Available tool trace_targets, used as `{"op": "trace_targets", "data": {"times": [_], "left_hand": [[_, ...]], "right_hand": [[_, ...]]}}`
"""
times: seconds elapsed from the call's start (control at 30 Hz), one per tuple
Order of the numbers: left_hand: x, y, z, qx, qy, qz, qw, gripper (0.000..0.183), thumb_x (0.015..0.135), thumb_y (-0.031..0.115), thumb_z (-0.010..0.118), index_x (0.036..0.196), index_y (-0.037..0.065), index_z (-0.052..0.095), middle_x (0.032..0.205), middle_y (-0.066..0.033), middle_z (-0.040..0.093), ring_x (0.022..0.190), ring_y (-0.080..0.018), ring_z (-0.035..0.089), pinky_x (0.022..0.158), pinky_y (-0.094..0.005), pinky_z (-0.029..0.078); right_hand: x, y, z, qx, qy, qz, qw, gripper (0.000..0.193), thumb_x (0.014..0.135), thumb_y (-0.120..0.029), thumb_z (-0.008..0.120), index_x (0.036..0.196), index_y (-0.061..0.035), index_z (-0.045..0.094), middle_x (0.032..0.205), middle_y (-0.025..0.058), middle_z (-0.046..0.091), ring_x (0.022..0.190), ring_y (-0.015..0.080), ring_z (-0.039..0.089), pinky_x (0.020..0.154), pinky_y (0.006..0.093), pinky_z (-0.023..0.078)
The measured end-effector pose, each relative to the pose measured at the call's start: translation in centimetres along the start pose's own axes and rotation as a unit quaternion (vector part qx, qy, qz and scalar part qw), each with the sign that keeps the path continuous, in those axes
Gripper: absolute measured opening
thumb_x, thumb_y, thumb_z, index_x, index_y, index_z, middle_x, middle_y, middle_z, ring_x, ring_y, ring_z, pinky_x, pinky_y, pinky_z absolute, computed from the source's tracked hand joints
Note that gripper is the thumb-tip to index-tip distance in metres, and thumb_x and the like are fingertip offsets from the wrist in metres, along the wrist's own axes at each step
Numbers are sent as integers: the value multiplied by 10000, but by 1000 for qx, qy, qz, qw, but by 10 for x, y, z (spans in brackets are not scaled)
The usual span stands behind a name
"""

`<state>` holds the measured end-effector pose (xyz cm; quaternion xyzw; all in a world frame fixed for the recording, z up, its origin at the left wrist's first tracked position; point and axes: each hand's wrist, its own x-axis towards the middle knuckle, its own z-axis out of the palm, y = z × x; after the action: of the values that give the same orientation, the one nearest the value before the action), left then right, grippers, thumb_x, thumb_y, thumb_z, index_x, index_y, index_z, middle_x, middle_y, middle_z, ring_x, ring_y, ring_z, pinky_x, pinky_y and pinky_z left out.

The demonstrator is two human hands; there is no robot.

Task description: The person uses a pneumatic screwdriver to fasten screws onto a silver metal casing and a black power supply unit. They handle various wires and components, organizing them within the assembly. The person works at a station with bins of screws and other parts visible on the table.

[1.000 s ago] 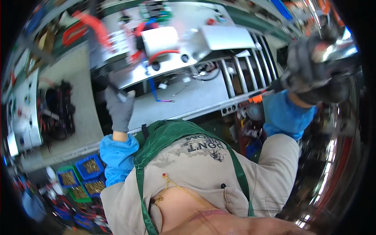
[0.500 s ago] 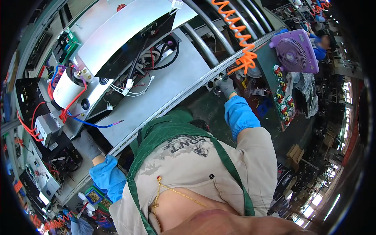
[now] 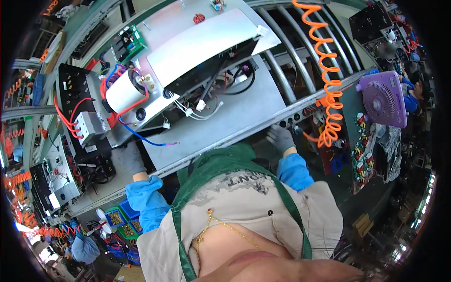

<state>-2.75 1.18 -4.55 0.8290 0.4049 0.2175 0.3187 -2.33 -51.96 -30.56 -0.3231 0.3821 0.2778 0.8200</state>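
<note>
Close in, the left hand (image 3: 128, 160) sits by the black panel (image 3: 70, 87), its grip hidden, so I can't tell what it holds. Right hand (image 3: 281, 137) now: fingers loosely spread, seemingly holding nothing, just beside the holder (image 3: 292, 120). Beyond, the blue wire (image 3: 143, 137) pokes out over the plate (image 3: 230, 110); a brush might snag it. The unit (image 3: 197, 51) lies across that plate, and shifting it could pinch the white leads (image 3: 189, 112). Farther out, the hose (image 3: 331, 94) dangles by the rollers (image 3: 282, 80); a tug might tangle it.

Room over plate (image 3: 235, 115) — blue wire (image 3: 146, 140) leftward
</note>
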Motion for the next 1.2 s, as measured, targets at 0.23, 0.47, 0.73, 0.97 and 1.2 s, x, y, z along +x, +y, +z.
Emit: {"op": "trace_targets", "data": {"times": [0.23, 0.47, 0.73, 0.97, 1.2], "left_hand": [[21, -52, 32, -49, 37, 45, 997, 395, 791, 194, 665, 1100, -43, 601, 1122, -148, 640, 1013, -255, 607, 867, -349, 455], [-15, -22, 34, -119, 76, 60, 988, 279, 770, 104, 653, 1013, -31, 630, 986, -128, 684, 890, -217, 646, 800, -330, 469], [8, -71, 37, 34, 74, 165, 983, 220, 818, 203, 594, 845, -5, 662, 865, -173, 675, 843, -331, 639, 752, -373, 474], [22, -70, 36, -32, 117, 163, 979, 249, 776, 240, 582, 833, 12, 667, 845, -188, 668, 849, -370, 624, 759, -433, 466], [2, -28, 15, -22, 100, 107, 989, 317, 720, 232, 577, 911, -6, 664, 880, -238, 655, 894, -401, 615, 778, -431, 479]], "right_hand": [[-59, -142, 334, -23, -153, -305, 940, 303, 884, -248, 562, 1040, 11, 532, 844, 152, 614, 783, 300, 624, 711, 456, 528], [-35, -161, 338, -64, -245, -394, 884, 265, 815, -147, 586, 1053, -33, 613, 959, 79, 662, 831, 208, 644, 675, 337, 533], [-56, -131, 319, 25, -249, -348, 903, 322, 788, -136, 581, 1093, -37, 612, 1048, 106, 648, 925, 236, 616, 814, 364, 502], [-53, -135, 314, 12, -296, -352, 888, 239, 808, -156, 615, 1006, -22, 613, 995, 120, 654, 867, 214, 622, 795, 340, 513], [-125, -36, 296, -674, -268, -245, 643, 262, 806, -184, 645, 1006, -13, 641, 757, 44, 614, 655, 101, 586, 579, 254, 493]]}}
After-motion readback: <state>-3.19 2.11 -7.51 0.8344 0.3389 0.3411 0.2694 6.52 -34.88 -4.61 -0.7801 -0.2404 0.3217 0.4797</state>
